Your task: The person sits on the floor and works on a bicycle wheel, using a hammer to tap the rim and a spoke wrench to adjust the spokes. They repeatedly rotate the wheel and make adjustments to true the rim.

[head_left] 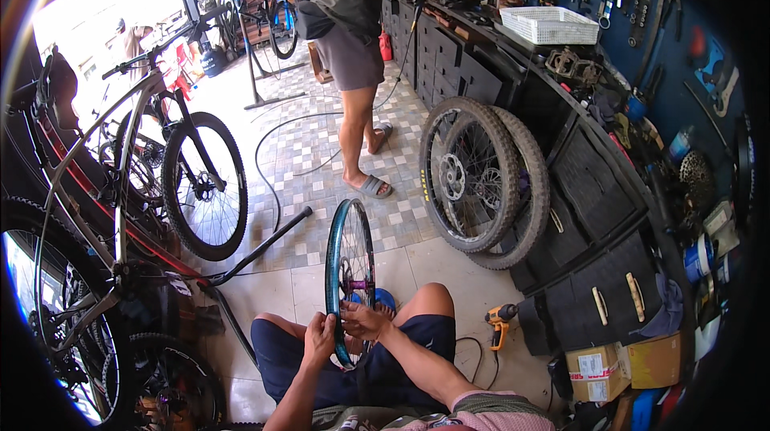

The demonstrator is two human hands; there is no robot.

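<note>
A bare bicycle wheel (332, 254) without a tyre stands upright between my knees, seen nearly edge-on. Its rim bed looks teal, and a purple hub sits among thin spokes. My left hand (319, 338) is closed around the near part of the rim on its left side. On the other side, my right hand (363, 322) reaches to the rim and spokes just below the hub, its fingers pinched against the wheel. Whether a small part lies between those fingertips is hidden.
An orange-black power drill (501, 317) stands on the floor to my right, a cable beside it. Two tyred wheels (465, 174) lean against dark cabinets. Bicycles (120, 166) crowd the left. A person (353, 54) stands ahead at the workbench. A black hose (265, 242) crosses the floor.
</note>
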